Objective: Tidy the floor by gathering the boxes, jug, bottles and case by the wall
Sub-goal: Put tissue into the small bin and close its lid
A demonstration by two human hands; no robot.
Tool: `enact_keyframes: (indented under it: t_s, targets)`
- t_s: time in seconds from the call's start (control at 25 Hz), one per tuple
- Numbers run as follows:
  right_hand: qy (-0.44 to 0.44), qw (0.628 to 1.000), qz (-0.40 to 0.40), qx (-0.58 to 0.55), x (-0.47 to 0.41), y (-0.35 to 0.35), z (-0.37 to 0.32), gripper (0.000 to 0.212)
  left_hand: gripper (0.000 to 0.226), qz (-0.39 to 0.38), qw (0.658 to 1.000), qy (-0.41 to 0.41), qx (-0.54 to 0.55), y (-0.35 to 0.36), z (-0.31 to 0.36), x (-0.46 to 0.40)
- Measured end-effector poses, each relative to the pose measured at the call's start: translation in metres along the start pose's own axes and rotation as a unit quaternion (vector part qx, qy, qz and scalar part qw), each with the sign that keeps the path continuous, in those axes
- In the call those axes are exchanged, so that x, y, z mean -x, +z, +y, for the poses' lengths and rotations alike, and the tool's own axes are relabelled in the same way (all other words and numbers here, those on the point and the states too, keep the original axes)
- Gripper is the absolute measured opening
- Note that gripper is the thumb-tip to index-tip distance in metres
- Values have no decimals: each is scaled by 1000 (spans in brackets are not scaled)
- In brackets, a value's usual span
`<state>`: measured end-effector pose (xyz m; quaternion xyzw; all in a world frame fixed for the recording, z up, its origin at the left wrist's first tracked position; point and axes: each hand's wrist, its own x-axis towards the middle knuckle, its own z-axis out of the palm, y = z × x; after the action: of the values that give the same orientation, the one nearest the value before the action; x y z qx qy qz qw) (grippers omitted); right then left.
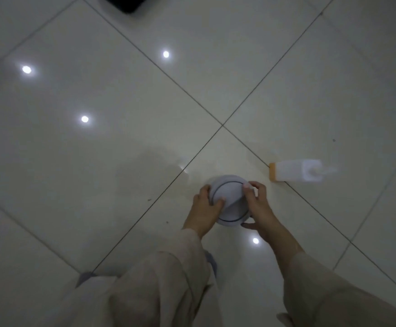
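A round white jug (230,197) with a dark ring on its lid sits low in the middle of the view, over the tiled floor. My left hand (206,204) grips its left side, thumb on the lid. My right hand (257,201) curls round its right side, fingers over the top edge. A white bottle (295,171) with an orange end lies on its side on the floor, to the right of the jug and apart from both hands. Whether the jug touches the floor I cannot tell.
Glossy pale floor tiles (121,138) with dark grout lines spread all around and mirror several ceiling lights. A black object (126,2) pokes in at the top edge. My beige sleeves and clothing fill the bottom of the view.
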<state>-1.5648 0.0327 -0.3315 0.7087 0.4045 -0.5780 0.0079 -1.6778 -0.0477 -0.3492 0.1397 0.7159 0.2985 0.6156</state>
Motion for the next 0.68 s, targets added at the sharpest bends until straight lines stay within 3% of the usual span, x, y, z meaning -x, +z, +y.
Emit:
enact_keyframes:
  t_s: [0.24, 0.48, 0.68]
  targets:
    - [-56, 993, -70, 72, 63, 115, -35, 27, 63, 172, 980, -19, 97, -113, -23, 63]
    - [-131, 966, -194, 112, 167, 272, -95, 23, 64, 337, 924, 38, 175, -273, -50, 155]
    - [-182, 928, -283, 160, 273, 398, -124, 60, 64, 419, 881, 63, 210, -407, -86, 254]
